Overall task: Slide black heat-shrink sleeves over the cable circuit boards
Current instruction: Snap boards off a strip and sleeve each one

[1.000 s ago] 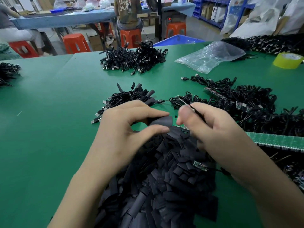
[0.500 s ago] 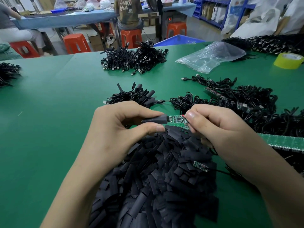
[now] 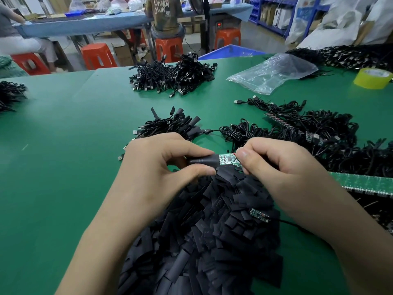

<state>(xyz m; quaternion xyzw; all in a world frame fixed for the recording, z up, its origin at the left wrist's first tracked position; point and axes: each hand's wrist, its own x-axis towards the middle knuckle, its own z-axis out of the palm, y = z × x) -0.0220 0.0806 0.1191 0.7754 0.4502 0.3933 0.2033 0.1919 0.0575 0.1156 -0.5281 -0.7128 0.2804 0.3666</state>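
Note:
My left hand (image 3: 157,167) pinches a black heat-shrink sleeve (image 3: 204,161) between thumb and forefinger. My right hand (image 3: 282,169) pinches the small green circuit board (image 3: 228,159) of a cable at its right end. The board's left end sits inside the sleeve's mouth; most of the board still shows. Below both hands lies a large heap of loose black sleeves (image 3: 212,235). Another bare board (image 3: 259,214) on a cable rests on that heap.
Sleeved cables (image 3: 170,124) lie just beyond my hands, unsleeved cables (image 3: 308,128) to the right, with a green board strip (image 3: 365,182). Farther back sit a cable bundle (image 3: 172,77), a plastic bag (image 3: 274,73) and a yellow tape roll (image 3: 372,78). People sit at a far bench.
A second ago my right hand held the cable above a flat sleeve. The board has since come to the sleeve's mouth and its end has entered it.

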